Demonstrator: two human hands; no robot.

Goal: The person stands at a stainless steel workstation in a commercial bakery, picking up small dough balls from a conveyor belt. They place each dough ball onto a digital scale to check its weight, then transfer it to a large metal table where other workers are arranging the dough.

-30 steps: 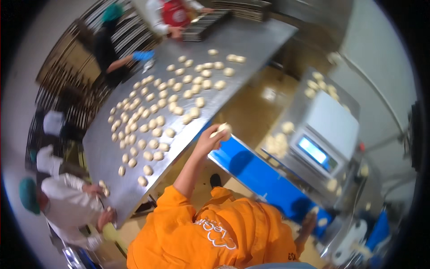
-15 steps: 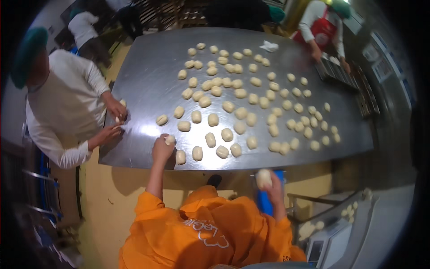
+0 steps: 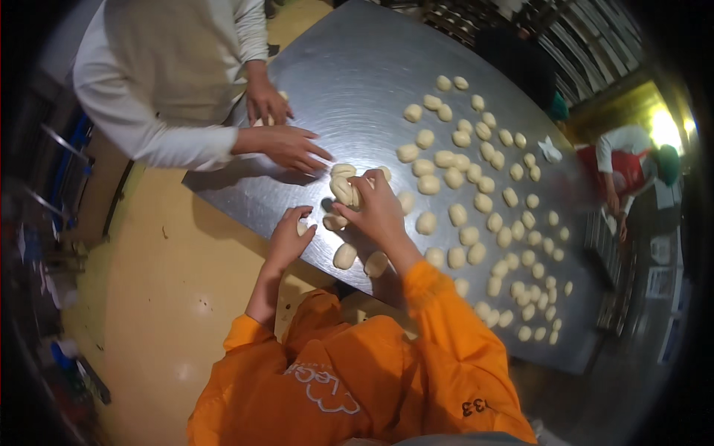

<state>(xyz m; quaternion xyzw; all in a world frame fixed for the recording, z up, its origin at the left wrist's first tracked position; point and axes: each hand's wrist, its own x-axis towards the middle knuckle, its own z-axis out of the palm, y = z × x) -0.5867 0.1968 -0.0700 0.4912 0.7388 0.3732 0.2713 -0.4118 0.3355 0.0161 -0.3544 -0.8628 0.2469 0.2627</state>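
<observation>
From my remote seat I see white lettering with a cloud-like outline on the chest of the orange sweatshirt, and small dark characters on its right sleeve. I count two hands of ours: the left hand has its fingers curled around one dough ball at the table's near edge; the right hand has its fingers closed around pale dough over the table, though I can't tell how many pieces. Two dough balls lie near the edge just beside them; well over fifty others spread rightward. One crumpled white cloth lies beyond. I count three co-workers; the nearest, in white sleeves, has two hands over the table.
</observation>
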